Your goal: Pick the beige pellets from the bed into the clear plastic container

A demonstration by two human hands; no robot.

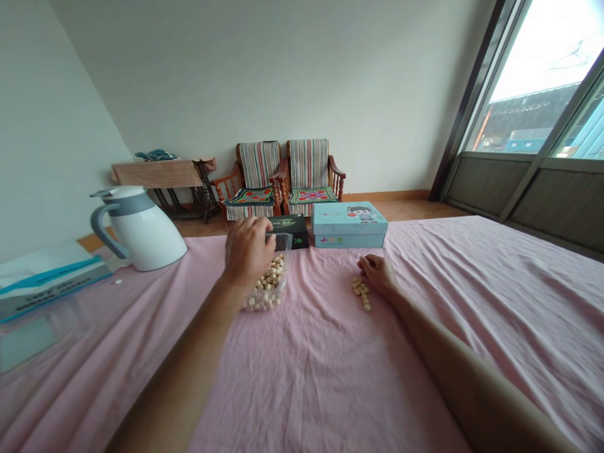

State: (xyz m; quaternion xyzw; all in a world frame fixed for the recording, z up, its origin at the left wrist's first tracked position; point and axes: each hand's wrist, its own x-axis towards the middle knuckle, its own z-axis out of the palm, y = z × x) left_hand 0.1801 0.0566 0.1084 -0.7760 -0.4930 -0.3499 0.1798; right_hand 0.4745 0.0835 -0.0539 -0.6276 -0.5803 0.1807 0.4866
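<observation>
A clear plastic container [284, 270] with many small beige cube-like pieces [270, 274] stands on the cloth, left of centre. My left hand [249, 246] is at its far left rim, thumb and fingers curled around the edge; the palm hides part of the container. To the right, my right hand [378, 272] rests on the cloth with its fingers curled together. Whatever its fingertips may hold is too small to make out. Beside that hand lies a small group of the same beige pieces [361, 290], several of them trailing in a line towards me.
A light blue box [349, 231] and a dark box [298, 230] stand behind the hands. A white and grey jug [148, 233] is at left, near a tissue pack [51, 286] and a clear lid-like plastic piece [35, 343]. Pink cloth [302, 384] covers the surface in folds.
</observation>
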